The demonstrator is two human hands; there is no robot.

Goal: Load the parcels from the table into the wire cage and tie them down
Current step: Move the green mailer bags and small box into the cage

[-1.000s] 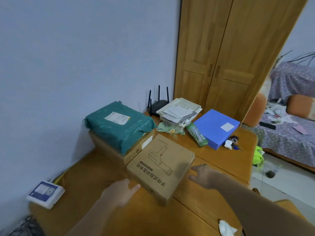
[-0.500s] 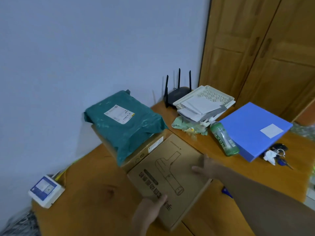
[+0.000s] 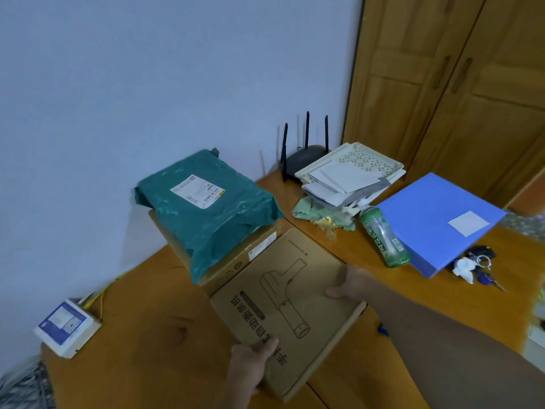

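A flat brown cardboard box (image 3: 283, 293) printed with a line drawing lies on the wooden table (image 3: 141, 335). My left hand (image 3: 250, 364) grips its near edge, thumb on top. My right hand (image 3: 351, 286) holds its right edge. Behind it a green plastic mailer bag (image 3: 206, 208) with a white label rests on another brown carton (image 3: 236, 258). No wire cage is in view.
A black router (image 3: 303, 157), a tray of papers (image 3: 351, 175), a green bottle (image 3: 383, 237), a blue folder (image 3: 439, 219) and keys (image 3: 477, 264) sit at the back right. A small white and blue box (image 3: 66, 327) stands at the table's left edge. Wooden wardrobe doors (image 3: 457, 84) rise behind.
Both hands have closed in on the flat cardboard box and now hold its edges. The camera has moved closer to the table and turned left.
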